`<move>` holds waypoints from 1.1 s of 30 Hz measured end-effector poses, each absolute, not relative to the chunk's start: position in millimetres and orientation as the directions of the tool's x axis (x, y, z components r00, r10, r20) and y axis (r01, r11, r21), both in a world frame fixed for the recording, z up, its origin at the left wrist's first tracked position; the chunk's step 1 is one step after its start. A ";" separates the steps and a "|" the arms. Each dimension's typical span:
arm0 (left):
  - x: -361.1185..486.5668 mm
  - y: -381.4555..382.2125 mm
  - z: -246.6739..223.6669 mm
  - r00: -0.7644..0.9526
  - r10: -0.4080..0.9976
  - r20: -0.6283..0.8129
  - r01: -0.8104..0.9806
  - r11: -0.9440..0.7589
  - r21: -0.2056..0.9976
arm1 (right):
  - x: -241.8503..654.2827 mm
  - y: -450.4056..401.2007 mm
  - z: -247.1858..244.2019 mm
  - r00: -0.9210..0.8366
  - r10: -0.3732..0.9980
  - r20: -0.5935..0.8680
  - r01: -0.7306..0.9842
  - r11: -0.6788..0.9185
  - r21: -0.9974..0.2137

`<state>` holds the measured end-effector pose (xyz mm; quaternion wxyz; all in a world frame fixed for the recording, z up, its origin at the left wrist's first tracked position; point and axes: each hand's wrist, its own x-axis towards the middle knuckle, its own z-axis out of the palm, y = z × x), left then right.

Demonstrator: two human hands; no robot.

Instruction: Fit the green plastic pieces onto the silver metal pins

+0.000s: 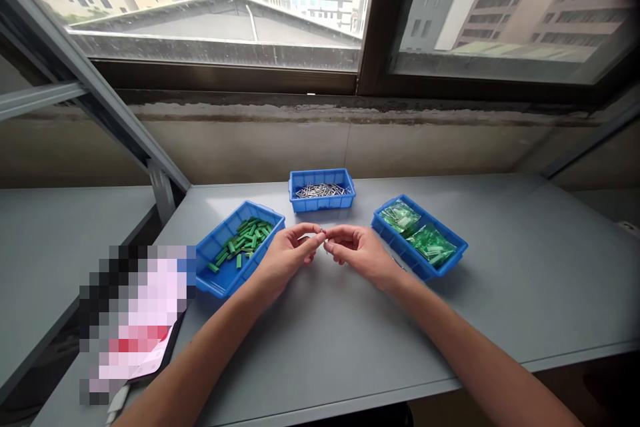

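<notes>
My left hand (293, 250) and my right hand (359, 252) meet over the middle of the table, fingertips pinched together. Between them shows a bit of a small thin metal piece (321, 230); fingers cover most of it, so its exact kind is unclear. Left of my hands, a blue bin (213, 280) holds many small green blocks (245, 238). Behind them stands a blue bin (323, 203) of thin silvery metal pieces (320, 191). On the right, another blue bin (425, 267) contains clear bags of green parts (433, 245).
A phone, partly pixelated (145, 320), lies at the table's left edge with a white cable (117, 403) attached. Another thin metal piece (399, 262) lies beside the right bin. The grey table (320, 347) backs onto a wall below a window.
</notes>
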<state>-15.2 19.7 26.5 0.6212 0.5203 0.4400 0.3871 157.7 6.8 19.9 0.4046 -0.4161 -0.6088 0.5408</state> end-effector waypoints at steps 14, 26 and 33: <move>-13.1 16.6 29.7 0.365 0.916 -0.165 -0.141 0.230 0.963 | 170.1 7.5 23.9 -0.392 0.810 0.435 0.428 0.579 -0.693; -12.6 19.3 26.2 0.365 0.903 -0.229 -0.157 0.302 0.940 | 172.9 10.8 28.5 -0.261 0.858 0.442 0.415 0.513 -0.751; -12.9 18.8 24.1 0.352 0.915 -0.197 -0.118 0.252 0.960 | 171.6 10.0 26.9 -0.270 0.854 0.445 0.395 0.520 -0.757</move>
